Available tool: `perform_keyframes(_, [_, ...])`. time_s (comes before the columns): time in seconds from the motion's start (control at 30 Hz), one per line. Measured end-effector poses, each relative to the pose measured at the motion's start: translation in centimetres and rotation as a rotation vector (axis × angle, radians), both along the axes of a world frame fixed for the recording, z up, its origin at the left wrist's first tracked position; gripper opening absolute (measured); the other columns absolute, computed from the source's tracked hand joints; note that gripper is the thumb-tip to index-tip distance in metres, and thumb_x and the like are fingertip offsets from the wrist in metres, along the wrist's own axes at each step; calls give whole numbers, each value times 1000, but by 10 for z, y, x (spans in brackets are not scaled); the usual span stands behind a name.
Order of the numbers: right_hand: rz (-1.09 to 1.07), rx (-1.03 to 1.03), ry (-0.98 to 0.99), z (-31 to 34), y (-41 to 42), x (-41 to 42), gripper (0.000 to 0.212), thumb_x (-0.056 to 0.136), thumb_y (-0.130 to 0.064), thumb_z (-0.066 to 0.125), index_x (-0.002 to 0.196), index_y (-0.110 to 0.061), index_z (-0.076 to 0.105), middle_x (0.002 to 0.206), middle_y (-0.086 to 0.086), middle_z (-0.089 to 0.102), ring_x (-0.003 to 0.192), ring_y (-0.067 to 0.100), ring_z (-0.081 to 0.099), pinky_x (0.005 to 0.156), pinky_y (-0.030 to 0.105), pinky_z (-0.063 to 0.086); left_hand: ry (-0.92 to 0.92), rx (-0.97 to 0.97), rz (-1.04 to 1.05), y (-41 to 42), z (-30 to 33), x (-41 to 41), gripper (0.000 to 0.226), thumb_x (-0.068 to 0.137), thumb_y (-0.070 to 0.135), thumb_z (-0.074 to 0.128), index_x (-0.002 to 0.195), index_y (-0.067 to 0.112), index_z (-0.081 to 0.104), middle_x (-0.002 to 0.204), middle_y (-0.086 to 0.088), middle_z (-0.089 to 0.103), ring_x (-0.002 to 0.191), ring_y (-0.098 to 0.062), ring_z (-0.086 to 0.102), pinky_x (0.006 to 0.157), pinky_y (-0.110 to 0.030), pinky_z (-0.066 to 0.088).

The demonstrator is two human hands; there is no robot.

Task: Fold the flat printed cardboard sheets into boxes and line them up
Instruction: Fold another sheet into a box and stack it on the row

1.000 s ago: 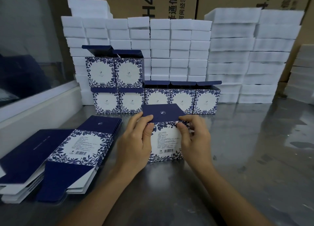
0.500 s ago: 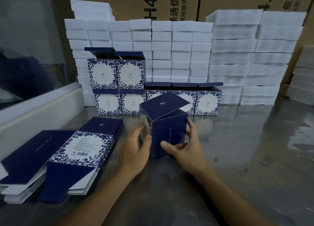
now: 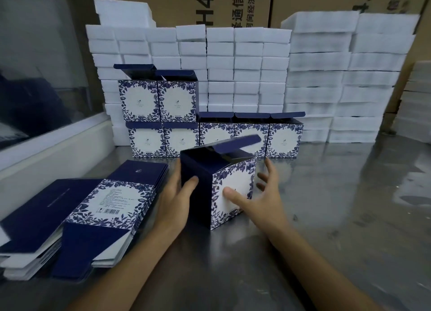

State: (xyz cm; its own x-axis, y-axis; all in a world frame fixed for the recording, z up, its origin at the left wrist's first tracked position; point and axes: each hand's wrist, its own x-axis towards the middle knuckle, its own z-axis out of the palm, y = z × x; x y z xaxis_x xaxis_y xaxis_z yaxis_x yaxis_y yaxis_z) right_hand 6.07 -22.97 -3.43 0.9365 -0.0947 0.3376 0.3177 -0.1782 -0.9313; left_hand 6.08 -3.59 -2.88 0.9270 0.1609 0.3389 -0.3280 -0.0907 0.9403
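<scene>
Between the two hands, on the metal table (image 3: 326, 217), stands the box (image 3: 219, 189) that is now being made. It is upright, turned with one corner toward the person, and its top flap is still raised. The left hand (image 3: 175, 201) holds the dark blue side, with the thumb on the near face and the fingers hidden behind the box. The right hand (image 3: 258, 194) is spread open with its fingers straight; the thumb touches the printed white face, but whether the other fingers touch the far side I cannot tell.

Beyond the held box, seven finished boxes (image 3: 210, 133) are already lined up against the stacks of white foam blocks (image 3: 247, 65) — five in the lower row and two standing on top at the left end. All of them seem to keep the top flap open.

Just left of the left hand lies the pile of flat printed sheets (image 3: 102, 208), and it looks thick, so I judge that much folding remains. For this box the forming seems almost complete — what is left is probably to carry it into the row.
</scene>
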Motion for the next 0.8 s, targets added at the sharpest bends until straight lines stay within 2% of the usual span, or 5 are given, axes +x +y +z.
perform_keyframes(0.2, [39, -19, -160, 12, 13, -13, 139, 46, -76, 86, 153, -53, 0, 156, -33, 13, 136, -24, 16, 106, 11, 21, -152, -5, -76, -7, 8, -8, 68, 77, 84, 45, 139, 62, 30, 157, 20, 28, 145, -3, 26, 120, -45, 21])
perform_keyframes(0.37, [11, 20, -252, 27, 13, -22, 98, 64, -80, 71, 143, -69, 13, 139, -32, 39, 124, -18, 41, 96, 17, 39, -355, 160, -9, -11, 23, -19, 57, 86, 77, 38, 140, 62, 26, 156, 29, 22, 144, 6, 18, 117, -27, 20])
perform_keyframes(0.53, [-7, -39, -312, 27, 11, -22, 48, 81, -63, 64, 124, -48, 49, 130, -11, 55, 118, 6, 56, 91, 28, 50, -383, 240, 19, -10, 24, -22, 41, 93, 54, 41, 132, 43, 43, 149, 9, 44, 139, -6, 37, 114, -37, 35])
perform_keyframes(0.7, [-33, -84, -343, 26, 12, -19, 16, 93, -37, 66, 108, -36, 59, 118, -10, 51, 105, -7, 54, 72, 8, 46, -411, 391, 68, -6, 18, -20, 29, 95, 40, 39, 121, 41, 52, 143, 21, 42, 134, 3, 39, 100, -16, 40])
perform_keyframes(0.8, [-125, -174, -373, 24, 11, -17, 14, 97, -28, 63, 111, -28, 63, 126, -3, 48, 112, -5, 52, 81, 14, 48, -448, 489, 124, -10, 16, -17, 34, 100, 32, 42, 127, 23, 60, 142, 14, 46, 132, -1, 42, 100, -32, 47])
